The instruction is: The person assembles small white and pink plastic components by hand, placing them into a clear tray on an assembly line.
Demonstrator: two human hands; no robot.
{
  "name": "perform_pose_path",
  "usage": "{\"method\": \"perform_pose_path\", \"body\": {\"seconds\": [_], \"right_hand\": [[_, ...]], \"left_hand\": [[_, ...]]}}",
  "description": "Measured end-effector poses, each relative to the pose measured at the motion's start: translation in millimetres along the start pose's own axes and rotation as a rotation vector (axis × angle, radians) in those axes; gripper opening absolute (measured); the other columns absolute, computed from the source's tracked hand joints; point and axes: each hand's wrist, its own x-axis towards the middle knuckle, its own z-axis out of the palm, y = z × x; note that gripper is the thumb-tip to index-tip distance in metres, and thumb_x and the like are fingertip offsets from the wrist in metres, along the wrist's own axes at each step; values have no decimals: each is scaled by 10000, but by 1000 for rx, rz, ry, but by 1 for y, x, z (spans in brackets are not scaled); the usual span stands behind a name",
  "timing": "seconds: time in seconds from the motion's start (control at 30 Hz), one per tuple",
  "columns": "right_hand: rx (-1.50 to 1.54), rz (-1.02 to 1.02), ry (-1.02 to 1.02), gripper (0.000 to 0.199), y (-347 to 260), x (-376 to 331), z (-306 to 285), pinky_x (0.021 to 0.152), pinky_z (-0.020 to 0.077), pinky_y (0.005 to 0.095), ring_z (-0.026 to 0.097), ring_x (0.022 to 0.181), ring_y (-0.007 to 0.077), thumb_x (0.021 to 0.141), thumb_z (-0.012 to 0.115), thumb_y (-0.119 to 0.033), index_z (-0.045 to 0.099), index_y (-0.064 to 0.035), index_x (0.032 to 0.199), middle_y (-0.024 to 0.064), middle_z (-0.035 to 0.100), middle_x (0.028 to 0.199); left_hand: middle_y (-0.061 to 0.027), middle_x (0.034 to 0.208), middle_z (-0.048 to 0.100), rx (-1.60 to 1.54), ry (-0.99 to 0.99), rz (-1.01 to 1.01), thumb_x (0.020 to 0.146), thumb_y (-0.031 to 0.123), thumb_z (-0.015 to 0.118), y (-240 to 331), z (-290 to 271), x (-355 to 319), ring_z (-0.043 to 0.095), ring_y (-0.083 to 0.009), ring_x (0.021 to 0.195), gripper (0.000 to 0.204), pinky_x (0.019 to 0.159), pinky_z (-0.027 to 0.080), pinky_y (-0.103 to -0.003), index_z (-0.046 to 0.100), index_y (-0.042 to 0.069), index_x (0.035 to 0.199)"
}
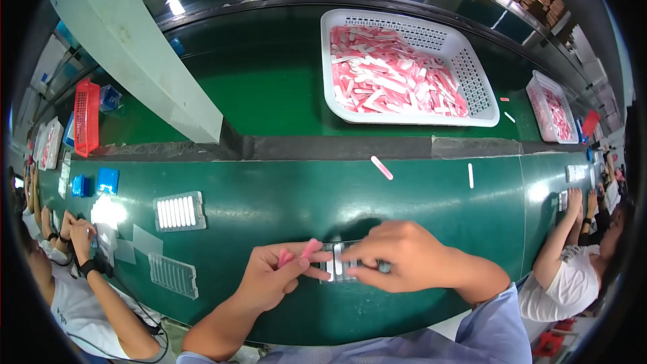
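Note:
My left hand (pixel 269 280) is closed around a few small pink strips (pixel 311 248), whose rounded ends stick up between its fingers. Its fingertips reach the left side of a clear slotted tray (pixel 350 276) lying in front of me. White strips (pixel 338 263) lie in slots of this tray. Over the tray's right part hovers my right hand (pixel 404 256), its index finger and thumb stretched apart near the white strips, with nothing seen between them. That hand hides much of the tray's right side.
A large white basket (pixel 337 104) heaped with pink and white strips stands beyond a dark ledge. Two loose strips (pixel 381 168) lie on the green table (pixel 269 189). Leftward are a filled tray (pixel 179 211), an empty clear tray (pixel 173 275) and a post (pixel 148 47). People work at both sides.

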Motion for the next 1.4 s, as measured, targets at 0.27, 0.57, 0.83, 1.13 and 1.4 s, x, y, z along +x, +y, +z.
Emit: {"method": "perform_pose_path", "body": {"seconds": [0.27, 0.57, 0.83, 1.13, 1.4], "right_hand": [[371, 174, 244, 37, 3, 5, 5, 526, 469, 265, 633, 567, 83, 900, 756, -32, 784, -44, 923, 32, 701, 673], [647, 422, 165, 77, 26, 2, -30, 503, 419, 194, 622, 575, 21, 928, 746, -36, 781, 17, 885, 55, 746, 699], [429, 261, 61, 46, 27, 0, -22, 514, 453, 255, 630, 583, 67, 892, 774, -59, 776, -19, 870, 42, 738, 702], [-121, -36, -81, 267, 34, 9, 17, 762, 504, 397, 647, 781, 269, 806, 770, -113, 704, -74, 1061, 67, 697, 837], [-34, -27, 85, 410, 25, 10, 17, 787, 460, 385, 594, 786, 250, 810, 784, -148, 665, -83, 1198, 49, 617, 824]], "left_hand": [[-122, 1062, 765, 168, -187, -26, 1057, 93, 603, -3, 6, -9, 747, -158, 806, 284, 537, 422, -203, 689, -12, 1307], [16, 617, 512, 1523, -180, 702, 849, 157, 788, 6, 1, -3, 544, -163, 512, 317, 474, 425, -307, 792, 228, 1158], [32, 613, 503, 1603, -102, 788, 789, 149, 798, 0, 1, 2, 561, -162, 532, 353, 481, 442, -323, 788, 277, 1117], [14, 608, 536, 1185, -118, 610, 857, 168, 792, 3, 4, 1, 486, -113, 506, 364, 482, 399, -291, 774, 156, 1221], [-192, 1225, 658, -211, -340, 6, 921, -40, 621, 5, -10, -2, 597, -182, 888, 672, 671, 416, -253, 397, -51, 1555]]}}
